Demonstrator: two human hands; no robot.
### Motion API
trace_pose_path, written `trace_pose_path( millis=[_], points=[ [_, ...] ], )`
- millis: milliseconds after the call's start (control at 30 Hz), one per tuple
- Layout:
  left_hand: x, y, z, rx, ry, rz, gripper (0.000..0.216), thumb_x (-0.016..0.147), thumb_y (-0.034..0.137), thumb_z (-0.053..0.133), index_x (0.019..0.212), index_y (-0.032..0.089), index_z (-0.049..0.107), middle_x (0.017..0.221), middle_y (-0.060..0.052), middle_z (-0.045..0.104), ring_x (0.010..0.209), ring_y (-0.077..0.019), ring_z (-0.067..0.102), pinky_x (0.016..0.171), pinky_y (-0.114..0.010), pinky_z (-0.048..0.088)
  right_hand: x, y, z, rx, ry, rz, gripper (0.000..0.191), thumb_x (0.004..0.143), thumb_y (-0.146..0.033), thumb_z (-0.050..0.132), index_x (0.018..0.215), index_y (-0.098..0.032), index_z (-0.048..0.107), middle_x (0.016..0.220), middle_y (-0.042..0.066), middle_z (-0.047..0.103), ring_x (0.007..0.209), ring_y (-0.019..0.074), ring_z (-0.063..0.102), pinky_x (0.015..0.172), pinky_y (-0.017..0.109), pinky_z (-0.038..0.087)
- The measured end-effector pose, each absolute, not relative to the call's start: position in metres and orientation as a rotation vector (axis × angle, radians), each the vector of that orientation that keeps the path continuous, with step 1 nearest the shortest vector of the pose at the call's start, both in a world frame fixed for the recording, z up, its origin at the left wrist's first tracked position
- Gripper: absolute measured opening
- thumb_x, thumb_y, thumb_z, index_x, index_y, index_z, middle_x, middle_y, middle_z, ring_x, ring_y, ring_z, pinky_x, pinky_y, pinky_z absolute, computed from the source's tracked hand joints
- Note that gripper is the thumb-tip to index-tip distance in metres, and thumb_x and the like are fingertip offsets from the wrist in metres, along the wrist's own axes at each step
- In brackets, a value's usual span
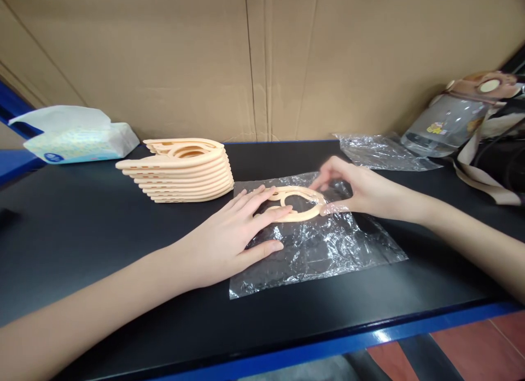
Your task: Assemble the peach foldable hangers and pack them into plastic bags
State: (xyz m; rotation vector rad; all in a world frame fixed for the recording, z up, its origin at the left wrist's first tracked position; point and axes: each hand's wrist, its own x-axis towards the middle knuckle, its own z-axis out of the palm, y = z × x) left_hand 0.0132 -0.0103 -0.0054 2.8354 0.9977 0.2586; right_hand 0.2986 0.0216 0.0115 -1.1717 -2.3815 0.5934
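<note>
A peach plastic piece with a rounded loop, which looks like a folded hanger [305, 212], lies flat at a clear plastic bag [303, 255] on the black table. Whether it is fully inside the bag, I cannot tell. My left hand [229, 236] rests flat with its fingers spread over the left end of the hanger and the bag. At the right end, my right hand [348, 187] curls its thumb and fingers round the loop; its fingertips are slightly blurred. To the left stands a stack of several matching hangers [184, 176].
A soft pack of tissues [82, 138] lies at the back left. Another clear bag [381, 151] is at the back right, beside a tilted water bottle [447, 121] with a strap [476, 162]. Cardboard [184, 58] lines the back. A blue edge [328, 345] runs along the table's front.
</note>
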Motion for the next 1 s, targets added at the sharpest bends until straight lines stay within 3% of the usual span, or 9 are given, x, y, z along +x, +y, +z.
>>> trace_pose_path(
  millis=[333,633,1000],
  points=[
    [0.014,-0.008,-0.002,2.837,0.943,0.271,0.050,0.099,0.050,0.039,0.145,0.030,0.039,0.157,-0.006,0.029,0.144,-0.0283,0.024,0.117,-0.051,0.027,0.284,0.020,-0.005,-1.083,-2.199,0.730,0.044,0.076,-0.049,0.072,0.094,-0.025,0.039,0.112,0.009,0.068,0.087,0.0205,0.061,0.079,0.040,0.048],
    [0.015,-0.010,0.000,2.829,0.947,0.261,0.050,0.099,0.049,0.040,0.146,0.033,0.037,0.156,-0.006,0.031,0.145,-0.0292,0.024,0.117,-0.053,0.025,0.281,0.022,-0.010,-1.088,-2.239,0.566,0.064,0.075,-0.050,0.072,0.125,-0.024,0.041,0.106,0.006,0.069,0.086,0.0225,0.060,0.075,0.038,0.046],
    [0.016,-0.011,-0.001,2.895,0.992,0.214,0.055,0.099,0.053,0.038,0.149,0.033,0.031,0.159,-0.007,0.024,0.147,-0.0304,0.020,0.117,-0.054,0.023,0.279,0.022,-0.012,-1.114,-2.239,0.517,0.065,0.079,-0.047,0.070,0.130,-0.021,0.039,0.098,0.005,0.066,0.080,0.0199,0.056,0.071,0.036,0.046]
  ],
)
